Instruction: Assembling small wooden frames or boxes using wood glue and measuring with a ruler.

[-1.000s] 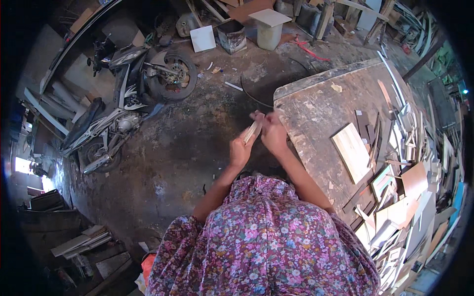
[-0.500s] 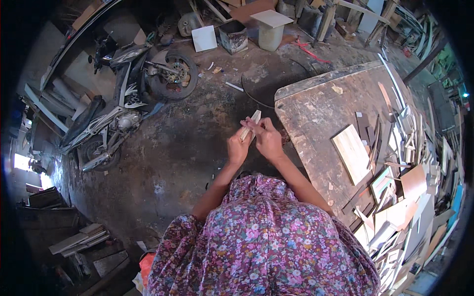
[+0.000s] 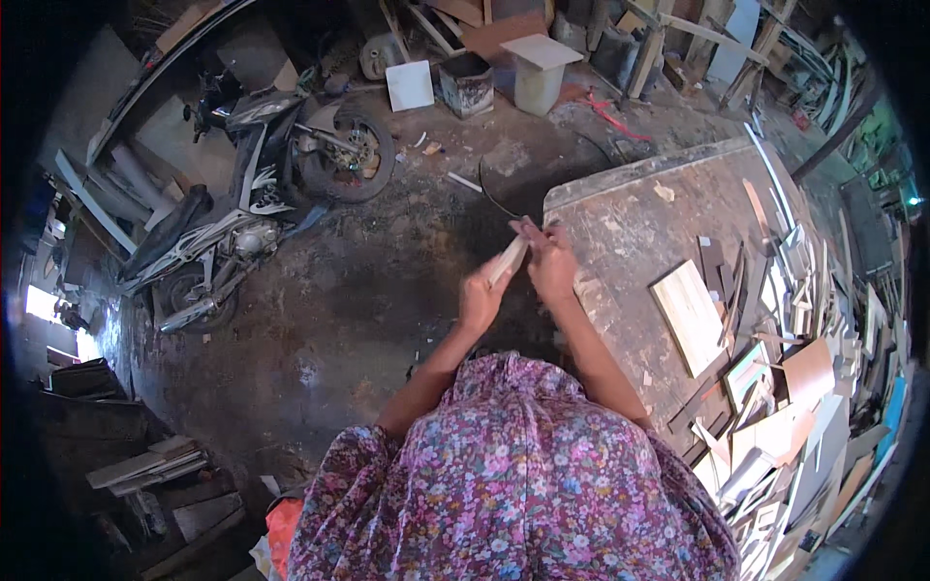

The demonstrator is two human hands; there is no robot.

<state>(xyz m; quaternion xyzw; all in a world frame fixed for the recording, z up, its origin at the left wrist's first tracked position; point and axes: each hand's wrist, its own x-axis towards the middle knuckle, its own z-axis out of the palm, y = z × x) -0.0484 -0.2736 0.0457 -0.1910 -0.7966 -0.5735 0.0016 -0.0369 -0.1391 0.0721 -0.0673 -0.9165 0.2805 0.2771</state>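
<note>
A short, pale strip of wood (image 3: 509, 259) is held in the air in front of me, slanting away toward the upper right. My left hand (image 3: 481, 298) is closed around its near end. At the far end, my right hand (image 3: 552, 268) has its fingers bent and pressed over the wood, covering the tip. Whether anything thin lies between those fingers and the wood cannot be made out. Both hands are just left of the near corner of a worn wooden worktable (image 3: 620, 228).
On the worktable lie a pale board (image 3: 689, 318) and a heap of wood offcuts (image 3: 775, 426) along its right side. A motorbike (image 3: 252, 208) stands at the left. Beyond are a square bin (image 3: 466, 85) and a lidded bucket (image 3: 539, 82). Stacked planks (image 3: 150, 467) lie lower left.
My right hand has slid from the strip's middle to its far end, moving away and to the right. My left hand has shifted slightly right with the strip.
</note>
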